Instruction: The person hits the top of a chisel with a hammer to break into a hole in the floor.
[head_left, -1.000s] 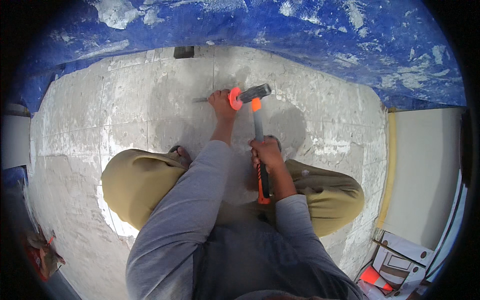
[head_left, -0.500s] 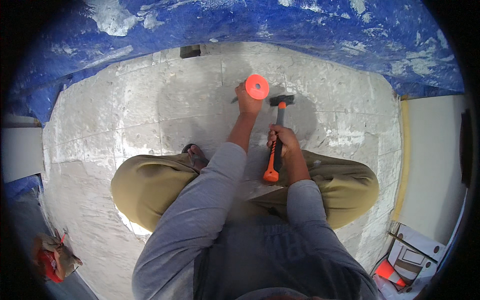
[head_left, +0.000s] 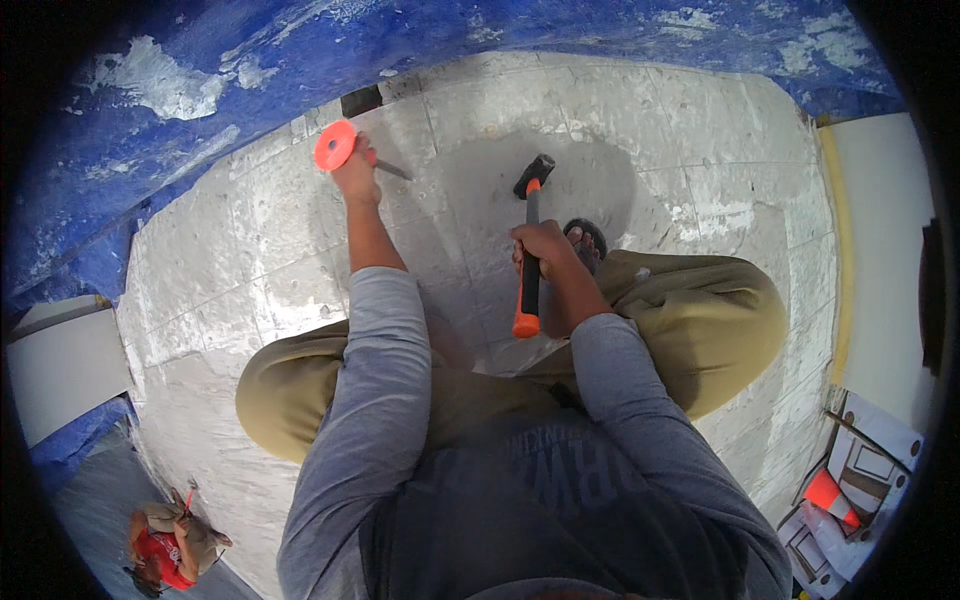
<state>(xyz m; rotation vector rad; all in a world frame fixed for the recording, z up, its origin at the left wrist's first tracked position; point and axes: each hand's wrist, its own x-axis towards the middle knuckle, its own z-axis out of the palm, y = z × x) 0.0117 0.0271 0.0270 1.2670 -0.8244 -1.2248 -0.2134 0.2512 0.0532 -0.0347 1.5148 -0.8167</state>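
Note:
My left hand (head_left: 356, 182) is closed round a chisel (head_left: 335, 146) with a round orange hand guard. The guard faces up over the fist, and the dark steel shank points to the right above the pale floor. Whether its tip touches the floor, I cannot tell. My right hand (head_left: 543, 243) grips the middle of a hammer (head_left: 533, 205) with an orange, grey and black handle. Its black head points away from me, to the right of the chisel and apart from it. A sandalled foot (head_left: 586, 242) shows just beyond my right wrist.
The worn, tiled floor (head_left: 290, 225) has white patches and a dark square hole (head_left: 361, 101) near the far edge. A paint-spattered blue sheet (head_left: 420, 30) borders it. Lower left, another person (head_left: 170, 540) sits in red. An orange-and-white cone (head_left: 832, 497) lies beside printed boxes at right.
My left hand has swung left with the chisel, whose shank now shows. The hammer has shifted a little left and away from me. The whole view has turned somewhat.

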